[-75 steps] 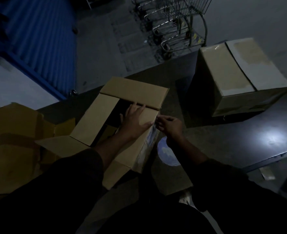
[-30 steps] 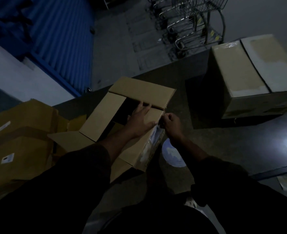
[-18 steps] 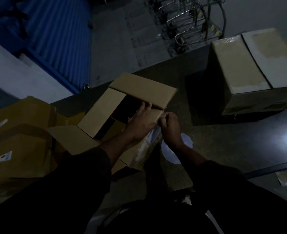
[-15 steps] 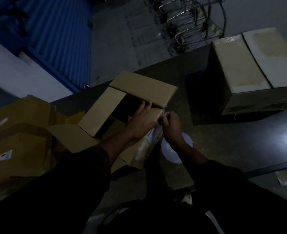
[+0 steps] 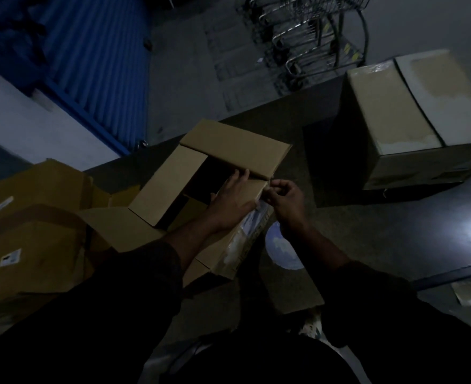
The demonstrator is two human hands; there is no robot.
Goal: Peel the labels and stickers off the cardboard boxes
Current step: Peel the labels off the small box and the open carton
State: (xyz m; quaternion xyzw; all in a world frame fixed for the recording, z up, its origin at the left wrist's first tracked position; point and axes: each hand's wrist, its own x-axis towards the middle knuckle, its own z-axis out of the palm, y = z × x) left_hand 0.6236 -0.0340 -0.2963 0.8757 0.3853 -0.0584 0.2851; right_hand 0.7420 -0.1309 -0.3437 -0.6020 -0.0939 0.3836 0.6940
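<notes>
My left hand [image 5: 233, 203] lies flat and open, fingers spread, on the near flap of the open box [image 5: 201, 187] in the middle of the frame, pressing it down. My right hand [image 5: 285, 202] is just beside it at the box's right edge, fingers curled in with thumb and fingertips pinched together at the flap's corner; it is too dark to tell whether anything is between them. Below that corner, on the box's right side face, a pale glossy label [image 5: 249, 231] runs down the cardboard, partly wrinkled. The box sits on a dark floor [image 5: 367, 231], its far flap and left flap folded outward.

At the upper right of the frame stands a closed box [image 5: 411, 112], well apart from mine, with pale patches across its top. At the left edge is a stack of boxes [image 5: 32, 231] carrying a small white sticker [image 5: 10, 257]. A metal cart [image 5: 317, 37] stands at the top of the frame.
</notes>
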